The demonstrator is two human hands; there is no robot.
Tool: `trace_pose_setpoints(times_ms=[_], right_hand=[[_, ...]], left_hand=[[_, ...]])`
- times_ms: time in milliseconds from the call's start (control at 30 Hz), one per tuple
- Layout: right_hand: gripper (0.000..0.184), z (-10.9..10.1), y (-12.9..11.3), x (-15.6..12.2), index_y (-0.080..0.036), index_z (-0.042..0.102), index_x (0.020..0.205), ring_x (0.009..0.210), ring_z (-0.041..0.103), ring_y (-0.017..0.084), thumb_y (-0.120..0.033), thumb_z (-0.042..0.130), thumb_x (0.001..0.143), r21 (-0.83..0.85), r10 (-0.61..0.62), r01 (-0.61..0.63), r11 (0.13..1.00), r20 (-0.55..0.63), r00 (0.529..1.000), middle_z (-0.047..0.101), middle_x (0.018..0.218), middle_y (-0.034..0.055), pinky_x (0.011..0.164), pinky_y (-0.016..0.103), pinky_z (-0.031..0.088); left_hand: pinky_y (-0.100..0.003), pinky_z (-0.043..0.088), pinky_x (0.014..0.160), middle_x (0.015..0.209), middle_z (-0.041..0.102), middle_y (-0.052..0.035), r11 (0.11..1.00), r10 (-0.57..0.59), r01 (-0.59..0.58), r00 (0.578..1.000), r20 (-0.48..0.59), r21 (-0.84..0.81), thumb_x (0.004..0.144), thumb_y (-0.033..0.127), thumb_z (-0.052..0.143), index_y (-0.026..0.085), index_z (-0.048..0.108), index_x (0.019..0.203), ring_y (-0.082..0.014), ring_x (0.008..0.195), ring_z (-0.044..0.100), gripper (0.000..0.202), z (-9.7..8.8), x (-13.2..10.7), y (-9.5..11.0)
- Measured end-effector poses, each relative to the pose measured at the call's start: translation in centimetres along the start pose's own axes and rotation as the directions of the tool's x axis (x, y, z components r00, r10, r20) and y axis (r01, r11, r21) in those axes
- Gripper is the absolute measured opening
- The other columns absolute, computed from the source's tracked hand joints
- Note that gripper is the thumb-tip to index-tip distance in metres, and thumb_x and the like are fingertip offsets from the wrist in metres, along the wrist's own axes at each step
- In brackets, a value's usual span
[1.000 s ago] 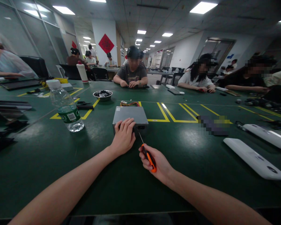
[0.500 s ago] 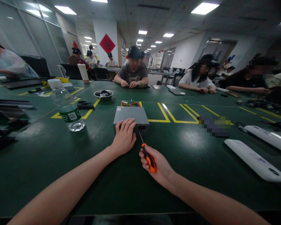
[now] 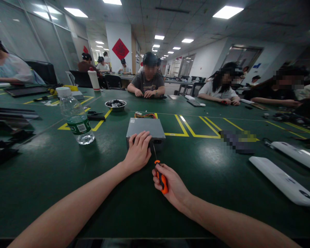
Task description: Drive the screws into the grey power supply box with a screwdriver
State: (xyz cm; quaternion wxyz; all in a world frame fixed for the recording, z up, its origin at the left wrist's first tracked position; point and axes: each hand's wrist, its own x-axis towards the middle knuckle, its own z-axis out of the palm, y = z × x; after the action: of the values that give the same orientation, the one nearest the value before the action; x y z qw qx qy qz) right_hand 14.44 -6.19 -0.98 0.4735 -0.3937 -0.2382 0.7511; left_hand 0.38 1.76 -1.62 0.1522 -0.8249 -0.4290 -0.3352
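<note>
A grey computer power supply (image 3: 146,126) lies on the green table, with a bundle of coloured wires (image 3: 146,115) at its far side and a power socket on its near face. My left hand (image 3: 138,151) grips its near edge, fingers bent over the top and near face. In my right hand (image 3: 169,182) is an orange and black screwdriver (image 3: 162,178), fingers wrapped round the handle. The thin shaft points up and away at the near face, left of the socket. Whether the tip touches a screw I cannot make out.
Left of the power supply stands a water bottle (image 3: 79,120); behind it is a metal bowl (image 3: 115,105) of small dark parts. White devices (image 3: 281,179) lie at the right. Yellow tape (image 3: 175,134) marks the table. Several people sit around, one directly across (image 3: 146,81).
The screwdriver handle has swung slightly left and stands a little steeper in the view. My left hand keeps its hold on the power supply. The whole view has shifted slightly.
</note>
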Motion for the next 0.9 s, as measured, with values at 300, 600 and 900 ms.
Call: trace_pose_setpoints(times_ms=[300,600,900], right_hand=[[0.018,0.92,0.6,0.21,-0.017,0.052,0.078,0.053,0.049,0.009,-0.031,0.063,0.073,0.028,0.0,0.0,1.0,0.011,1.0,0.056,0.064,-0.0009,0.05,0.021,0.037],[0.022,0.28,0.12,0.24,-0.014,0.056,0.08,0.054,0.049,0.008,-0.031,0.065,0.07,0.038,0.076,-0.077,0.996,0.017,0.997,0.056,0.066,0.0008,0.047,0.019,0.033],[0.019,0.43,0.13,-0.16,-0.014,0.056,0.077,0.057,0.052,0.009,-0.031,0.064,0.073,0.027,0.065,-0.066,0.997,0.035,0.997,0.058,0.069,0.0019,0.053,0.021,0.039]], left_hand=[[-0.045,0.019,0.103,0.132,0.044,-0.0122,1.0,-0.002,0.002,1.0,0.008,0.001,0.08,0.018,0.042,0.014,0.039,0.122,-0.0248,0.125,0.034,0.042,0.07,0.03,-0.05],[-0.045,0.019,0.103,0.133,0.043,-0.012,1.0,-0.005,0.005,1.0,0.006,-0.014,0.08,0.018,0.043,0.014,0.038,0.123,-0.0246,0.126,0.033,0.044,0.13,-0.01,-0.1],[-0.045,0.019,0.103,0.132,0.043,-0.0126,1.0,0.001,0.0,1.0,0.011,-0.017,0.08,0.018,0.042,0.014,0.038,0.123,-0.0246,0.126,0.032,0.043,-0.06,0.04,-0.06]])
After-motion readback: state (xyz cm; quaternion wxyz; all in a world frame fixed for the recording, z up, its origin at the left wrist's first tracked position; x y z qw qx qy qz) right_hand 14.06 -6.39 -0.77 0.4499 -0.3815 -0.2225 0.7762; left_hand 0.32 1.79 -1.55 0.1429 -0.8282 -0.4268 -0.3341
